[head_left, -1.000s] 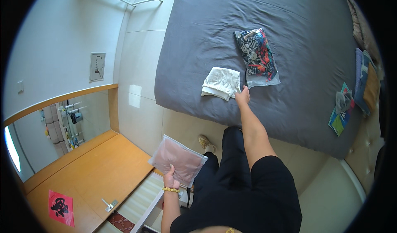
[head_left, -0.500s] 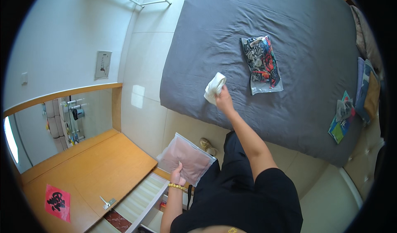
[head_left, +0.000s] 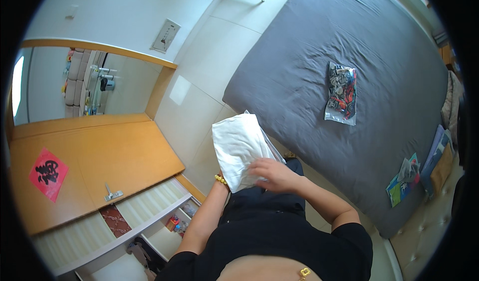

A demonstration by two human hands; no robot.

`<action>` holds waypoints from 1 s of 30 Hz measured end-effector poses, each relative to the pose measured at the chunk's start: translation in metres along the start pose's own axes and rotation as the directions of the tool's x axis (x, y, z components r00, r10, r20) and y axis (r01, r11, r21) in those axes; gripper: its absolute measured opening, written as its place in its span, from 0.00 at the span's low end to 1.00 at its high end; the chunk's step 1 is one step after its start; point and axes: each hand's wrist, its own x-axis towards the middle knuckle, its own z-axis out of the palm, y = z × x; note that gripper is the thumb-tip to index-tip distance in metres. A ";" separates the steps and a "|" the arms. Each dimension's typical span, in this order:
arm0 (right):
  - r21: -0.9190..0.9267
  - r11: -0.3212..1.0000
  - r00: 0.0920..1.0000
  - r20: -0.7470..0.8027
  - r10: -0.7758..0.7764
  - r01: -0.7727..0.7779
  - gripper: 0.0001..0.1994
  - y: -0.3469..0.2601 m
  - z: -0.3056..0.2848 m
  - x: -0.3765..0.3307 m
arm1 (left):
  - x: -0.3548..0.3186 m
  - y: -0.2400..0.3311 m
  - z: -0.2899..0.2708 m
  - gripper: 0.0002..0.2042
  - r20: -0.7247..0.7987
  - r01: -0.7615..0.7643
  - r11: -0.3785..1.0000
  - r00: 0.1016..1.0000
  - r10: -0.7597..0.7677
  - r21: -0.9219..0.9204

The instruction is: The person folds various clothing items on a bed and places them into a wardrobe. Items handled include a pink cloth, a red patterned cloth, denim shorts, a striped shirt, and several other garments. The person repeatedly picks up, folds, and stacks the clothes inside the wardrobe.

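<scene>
A folded white cloth (head_left: pixel 237 144) lies spread over a clear zip bag (head_left: pixel 273 151), and only the bag's right edge shows past it. Most of my left hand (head_left: pixel 223 173) is behind the cloth, with a yellow beaded bracelet at the wrist. Its fingers are hidden, but the bag and cloth stay raised in front of my body on that side. My right hand (head_left: pixel 269 174) rests on the cloth's lower right part, fingers stretched out and somewhat blurred.
On the grey bed (head_left: pixel 294 71) lies a clear bag of patterned clothing (head_left: pixel 342 94). Colourful packets (head_left: pixel 401 184) and folded clothes (head_left: pixel 436 166) sit by the padded headboard (head_left: pixel 416 231). At left are a wooden door (head_left: pixel 90 166) and a shelf unit with compartments (head_left: pixel 164 238).
My right hand has come back from over the bed with the white cloth, now unfolded wider and laid over the zip bag. The view has turned, and the pink contents are covered.
</scene>
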 end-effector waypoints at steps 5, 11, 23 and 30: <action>-0.093 0.929 0.758 -0.609 0.232 -0.359 0.14 -0.027 0.015 0.021 | -0.029 0.036 0.011 0.26 0.046 -0.164 0.973 0.986 0.159 0.162; 0.294 0.850 0.672 -0.520 0.527 -0.438 0.18 -0.042 0.084 0.069 | -0.088 0.074 -0.020 0.26 0.077 -0.135 0.939 0.983 0.168 -0.317; 0.529 0.761 0.925 0.154 0.348 -0.375 0.19 -0.113 0.232 0.188 | -0.240 0.031 -0.181 0.20 -0.381 -0.565 0.778 0.678 0.628 0.275; 0.390 0.885 0.862 0.506 0.023 -0.253 0.20 -0.147 0.309 0.234 | -0.392 0.029 -0.148 0.18 -0.933 -0.590 0.807 0.299 0.199 -0.017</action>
